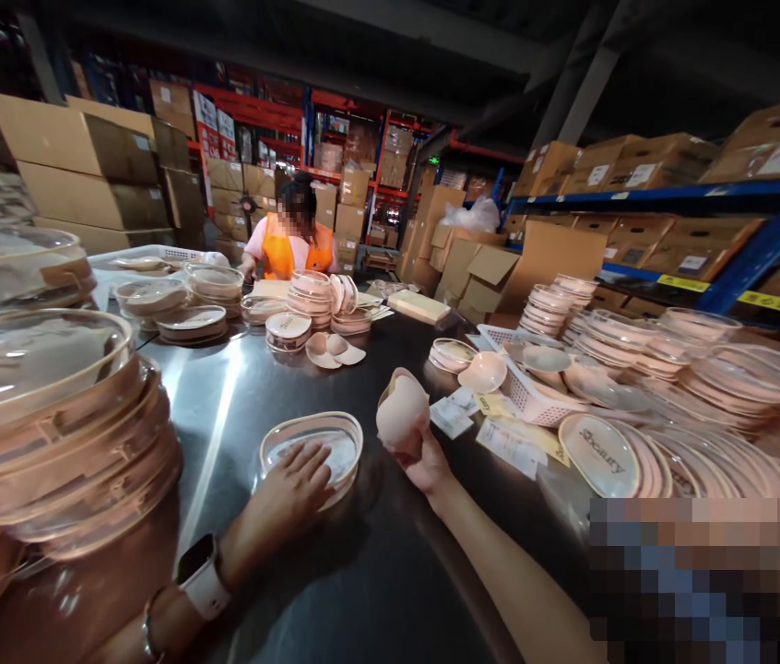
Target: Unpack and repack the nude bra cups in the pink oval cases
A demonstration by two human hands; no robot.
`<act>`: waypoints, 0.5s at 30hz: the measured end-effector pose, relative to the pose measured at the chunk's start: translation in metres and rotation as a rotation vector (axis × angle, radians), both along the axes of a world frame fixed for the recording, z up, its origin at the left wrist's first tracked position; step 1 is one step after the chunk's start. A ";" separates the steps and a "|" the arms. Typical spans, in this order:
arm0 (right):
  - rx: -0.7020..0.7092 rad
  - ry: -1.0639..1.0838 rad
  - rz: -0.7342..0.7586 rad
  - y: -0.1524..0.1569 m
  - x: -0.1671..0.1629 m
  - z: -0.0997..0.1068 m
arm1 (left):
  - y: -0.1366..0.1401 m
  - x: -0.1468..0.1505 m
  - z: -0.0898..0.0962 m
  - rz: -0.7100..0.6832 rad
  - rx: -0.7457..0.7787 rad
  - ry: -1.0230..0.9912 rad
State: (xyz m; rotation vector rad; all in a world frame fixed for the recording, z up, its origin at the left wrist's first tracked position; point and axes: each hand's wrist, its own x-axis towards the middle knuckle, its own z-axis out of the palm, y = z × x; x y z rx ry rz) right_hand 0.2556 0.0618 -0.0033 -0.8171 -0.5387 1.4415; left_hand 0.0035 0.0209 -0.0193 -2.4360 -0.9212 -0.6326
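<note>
My left hand (297,484), with a watch on its wrist, lies with stretched fingers over an oval clear plastic case (348,432) with a beige rim. The palm hides part of the case; something pale shows through it. To the right, my right hand (424,461) is closed around a beige stick-on bra cup (400,410), held up above the dark table. Its fingers are partly hidden behind the cup. Beyond that hand, another beige cup (483,372) lies beside a small oval case (451,355). Printed cards (511,444) lie to the right of it.
Tall stacks of clear cases (51,433) stand at the left, and more cases (639,461) fill the right side. A white basket (535,401) holds beige cups. Across the table (238,443), a person in an orange vest (293,244) sits behind stacked cases (308,295).
</note>
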 end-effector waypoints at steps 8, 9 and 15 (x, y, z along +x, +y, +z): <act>0.910 -1.016 -0.285 -0.014 0.014 0.024 | 0.000 -0.027 0.024 0.146 0.102 -0.222; 1.112 -1.239 -0.281 -0.018 0.013 0.027 | 0.000 -0.028 0.026 0.186 0.091 -0.262; 1.438 -2.187 -0.467 -0.053 -0.025 0.033 | -0.017 -0.001 0.023 0.176 -0.011 -0.258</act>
